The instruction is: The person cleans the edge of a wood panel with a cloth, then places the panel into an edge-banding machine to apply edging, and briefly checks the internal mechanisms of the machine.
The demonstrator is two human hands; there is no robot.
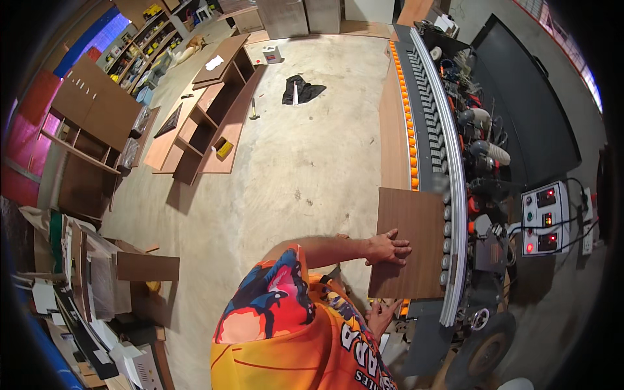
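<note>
A brown wood-grain panel (416, 224) lies flat on the bed of a long edge-banding machine (448, 162), its right side against a row of grey pressure wheels (446, 246). My left hand (389, 248) rests on top of the panel near its left edge, fingers spread. Below the panel's near edge is my right hand (381, 318), fingers stretched toward that edge; whether they touch it I cannot tell. Orange rollers (409, 117) run along the machine's left side, partly hidden under the panel.
A control box (545, 220) with red lights stands right of the machine, near a raised black cover (526, 91). On the floor are a black plastic bag (302, 91), a hammer (253, 109) and a white jug (272, 54). A part-built brown cabinet (201, 123) lies to the left.
</note>
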